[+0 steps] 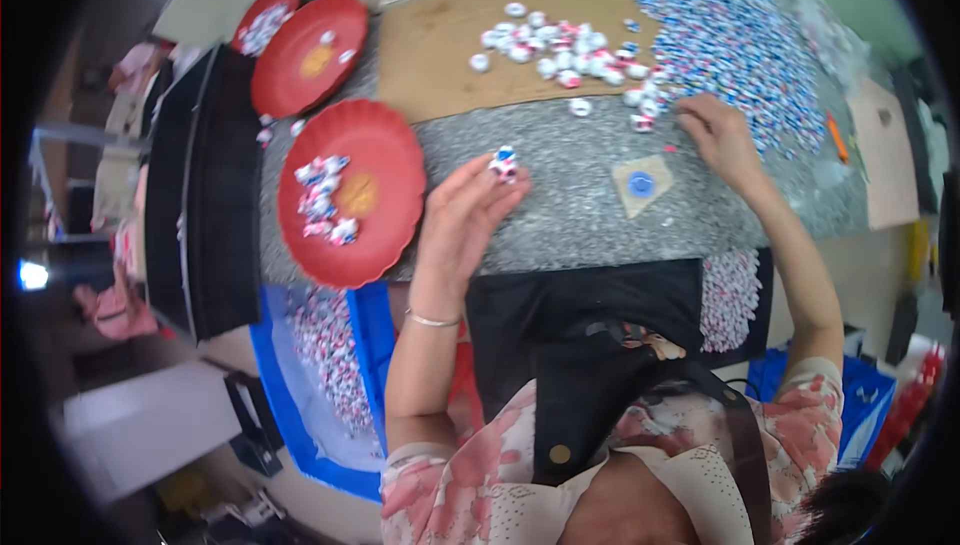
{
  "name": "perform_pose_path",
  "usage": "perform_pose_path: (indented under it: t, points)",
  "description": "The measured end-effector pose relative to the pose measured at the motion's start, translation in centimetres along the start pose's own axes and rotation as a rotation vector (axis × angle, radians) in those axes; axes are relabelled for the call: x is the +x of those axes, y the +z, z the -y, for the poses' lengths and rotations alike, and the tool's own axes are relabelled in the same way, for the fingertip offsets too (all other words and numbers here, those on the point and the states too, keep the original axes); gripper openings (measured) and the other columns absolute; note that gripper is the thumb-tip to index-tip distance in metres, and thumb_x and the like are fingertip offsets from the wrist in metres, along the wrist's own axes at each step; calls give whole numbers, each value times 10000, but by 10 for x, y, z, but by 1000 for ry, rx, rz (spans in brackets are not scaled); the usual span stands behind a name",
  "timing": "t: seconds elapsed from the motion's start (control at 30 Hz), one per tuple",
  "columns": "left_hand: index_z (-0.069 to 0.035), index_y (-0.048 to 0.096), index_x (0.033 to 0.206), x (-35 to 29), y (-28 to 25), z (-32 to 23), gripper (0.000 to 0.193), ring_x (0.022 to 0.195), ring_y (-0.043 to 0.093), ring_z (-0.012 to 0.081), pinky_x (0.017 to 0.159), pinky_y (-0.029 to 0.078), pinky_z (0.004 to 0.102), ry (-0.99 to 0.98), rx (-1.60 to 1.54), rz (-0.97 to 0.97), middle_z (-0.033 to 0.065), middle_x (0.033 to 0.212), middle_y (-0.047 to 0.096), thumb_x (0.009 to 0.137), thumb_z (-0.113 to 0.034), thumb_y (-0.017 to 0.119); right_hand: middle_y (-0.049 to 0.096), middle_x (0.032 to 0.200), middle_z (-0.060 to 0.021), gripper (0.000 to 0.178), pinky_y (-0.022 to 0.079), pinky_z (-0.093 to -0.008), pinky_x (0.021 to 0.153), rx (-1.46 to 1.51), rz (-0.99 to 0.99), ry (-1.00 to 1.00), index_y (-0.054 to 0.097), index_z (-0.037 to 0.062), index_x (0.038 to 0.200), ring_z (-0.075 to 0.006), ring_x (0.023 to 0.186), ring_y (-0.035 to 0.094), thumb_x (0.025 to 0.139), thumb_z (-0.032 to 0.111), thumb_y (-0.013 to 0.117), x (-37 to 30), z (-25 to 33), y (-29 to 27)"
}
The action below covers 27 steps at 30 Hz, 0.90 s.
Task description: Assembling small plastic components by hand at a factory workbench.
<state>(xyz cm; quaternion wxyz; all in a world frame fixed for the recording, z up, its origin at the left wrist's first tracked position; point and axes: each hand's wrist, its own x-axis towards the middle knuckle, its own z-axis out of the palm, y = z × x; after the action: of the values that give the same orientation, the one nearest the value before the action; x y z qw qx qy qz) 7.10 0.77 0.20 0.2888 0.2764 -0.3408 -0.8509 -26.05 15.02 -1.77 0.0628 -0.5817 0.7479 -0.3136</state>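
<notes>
My left hand [462, 213] is closed on a small white figurine [504, 165] with blue and pink parts, held up at the fingertips over the grey table. Out to the right, my right hand [716, 137] has its fingers drawn together at the edge of a wide heap of small blue-and-white pieces [735, 45]. Anything between those fingers is too small to make out. Close to them lie white round pieces with pink marks [645, 100]. Between my hands, a round blue piece [641, 184] rests on a beige pad [648, 203].
Left of my left hand, a red scalloped plate [395, 160] holds several finished-looking figurines; more red plates [285, 80] stand behind it. Loose white pieces [545, 40] lie on cardboard [425, 55]. An orange tool [837, 138] lies far right. A blue bin [370, 330] stands below left.
</notes>
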Motion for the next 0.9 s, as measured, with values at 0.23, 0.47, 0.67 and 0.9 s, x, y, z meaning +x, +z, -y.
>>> perform_pose_path:
  t: [0.23,0.47,0.67,0.9]
  points:
    - [48,574,1126,-17,-30,-22,234,900,664,219,827,544,301,170,85,-67,139,1012,658,915,-54,573,651,923,-167,149,501,-394,767,-133,47,-91,655,-2,967,-344,869,635,828,36,616,6,-20,-3]
    - [8,601,1163,-28,-40,-51,339,1080,565,317,941,439,372,1067,1599,-589,173,1110,608,825,9,626,617,939,-153,193,512,-405,749,-136,0,-188,649,20,997,-334,864,623,814,11,589,20,-1,11]
    - [-15,638,964,45,58,21,180,888,626,302,760,503,393,830,1265,98,147,923,643,785,-7,658,593,929,-142,261,512,-418,730,-323,53,-234,611,22,1026,-331,890,608,781,-34,540,19,3,15]
    - [-41,635,1003,110,61,52,223,761,616,347,662,498,401,791,1775,-29,152,966,607,788,-76,688,565,941,-153,204,500,-432,714,-288,-15,-226,572,22,1004,-345,866,602,805,-17,559,-14,1,2]
